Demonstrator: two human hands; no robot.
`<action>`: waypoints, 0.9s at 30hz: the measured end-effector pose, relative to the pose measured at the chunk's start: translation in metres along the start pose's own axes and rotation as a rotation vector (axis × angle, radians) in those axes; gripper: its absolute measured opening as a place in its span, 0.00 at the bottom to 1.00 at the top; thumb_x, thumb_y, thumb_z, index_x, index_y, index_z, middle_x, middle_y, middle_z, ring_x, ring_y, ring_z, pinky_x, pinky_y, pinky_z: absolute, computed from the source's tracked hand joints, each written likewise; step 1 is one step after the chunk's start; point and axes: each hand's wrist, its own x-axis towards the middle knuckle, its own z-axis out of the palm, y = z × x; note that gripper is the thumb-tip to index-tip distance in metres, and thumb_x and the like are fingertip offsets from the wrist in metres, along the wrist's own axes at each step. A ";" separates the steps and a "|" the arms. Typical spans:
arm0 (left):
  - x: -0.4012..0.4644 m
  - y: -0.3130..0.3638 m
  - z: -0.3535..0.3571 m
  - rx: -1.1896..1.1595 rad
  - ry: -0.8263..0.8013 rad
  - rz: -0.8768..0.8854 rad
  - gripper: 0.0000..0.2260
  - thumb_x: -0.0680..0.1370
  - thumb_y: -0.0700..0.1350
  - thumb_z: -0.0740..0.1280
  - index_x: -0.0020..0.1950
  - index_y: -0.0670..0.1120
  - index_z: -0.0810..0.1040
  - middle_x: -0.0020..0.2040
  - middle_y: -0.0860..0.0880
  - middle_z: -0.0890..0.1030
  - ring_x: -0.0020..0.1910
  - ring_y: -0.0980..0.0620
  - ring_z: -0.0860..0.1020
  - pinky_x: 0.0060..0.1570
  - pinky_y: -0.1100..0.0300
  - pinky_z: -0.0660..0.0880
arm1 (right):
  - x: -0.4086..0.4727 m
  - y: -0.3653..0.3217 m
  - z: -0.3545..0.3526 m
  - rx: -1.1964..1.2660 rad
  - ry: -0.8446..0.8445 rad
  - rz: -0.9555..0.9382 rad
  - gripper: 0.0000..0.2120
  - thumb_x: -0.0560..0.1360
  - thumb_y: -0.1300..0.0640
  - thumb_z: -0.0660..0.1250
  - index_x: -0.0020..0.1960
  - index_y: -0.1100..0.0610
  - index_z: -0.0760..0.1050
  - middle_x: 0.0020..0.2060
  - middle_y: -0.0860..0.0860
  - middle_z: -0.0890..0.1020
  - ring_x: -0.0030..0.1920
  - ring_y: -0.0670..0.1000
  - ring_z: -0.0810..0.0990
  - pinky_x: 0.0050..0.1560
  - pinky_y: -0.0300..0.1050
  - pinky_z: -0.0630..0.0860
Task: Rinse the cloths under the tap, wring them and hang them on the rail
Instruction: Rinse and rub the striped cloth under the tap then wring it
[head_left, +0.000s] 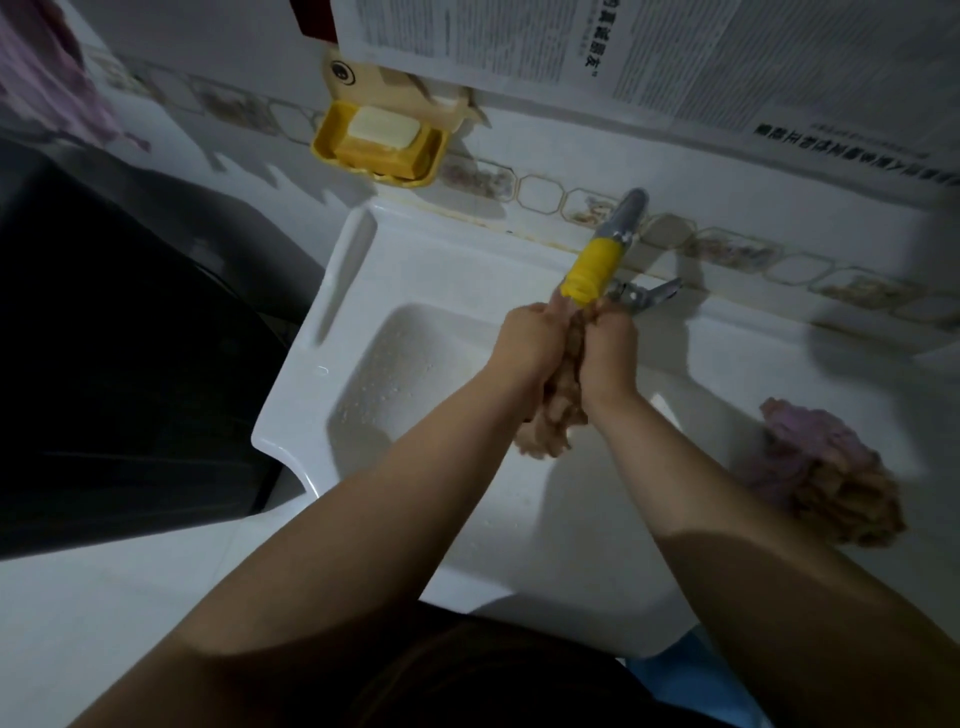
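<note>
Fingers of both hands curl tight round a bunched tan cloth (550, 415), the left hand (524, 343) and right hand (608, 353) pressed close together just under the yellow spout (592, 267) of the tap (626, 210), above the white sink (363, 374). Most of the cloth is hidden between the palms; its loose end hangs below the wrists over the basin. I cannot tell whether water is running. Soaked, it should feel heavy, limp and a little slippery, so gripping it as a thick roll at two spots side by side suits twisting. More cloths (826, 473), purple and tan, lie heaped on the sink's right ledge, well apart from the hands.
</note>
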 end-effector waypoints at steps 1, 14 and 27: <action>0.003 0.004 -0.003 -0.022 0.030 0.004 0.19 0.82 0.52 0.58 0.52 0.37 0.80 0.52 0.34 0.82 0.53 0.37 0.80 0.54 0.47 0.78 | -0.011 0.001 0.004 0.016 0.015 -0.042 0.19 0.79 0.53 0.60 0.30 0.55 0.67 0.29 0.51 0.74 0.35 0.53 0.74 0.39 0.47 0.68; -0.005 -0.017 -0.025 -0.214 -0.245 -0.003 0.17 0.82 0.54 0.59 0.54 0.42 0.78 0.50 0.40 0.83 0.50 0.41 0.82 0.54 0.48 0.78 | 0.014 -0.005 -0.008 -0.017 -0.132 0.069 0.16 0.78 0.49 0.55 0.43 0.58 0.76 0.48 0.62 0.79 0.52 0.59 0.78 0.56 0.52 0.73; -0.002 -0.006 -0.071 0.462 -0.473 0.599 0.09 0.79 0.35 0.60 0.50 0.32 0.78 0.45 0.34 0.80 0.42 0.49 0.77 0.46 0.55 0.76 | 0.003 0.020 -0.026 0.210 -0.951 0.365 0.16 0.82 0.60 0.51 0.62 0.57 0.74 0.56 0.59 0.80 0.58 0.60 0.78 0.60 0.66 0.73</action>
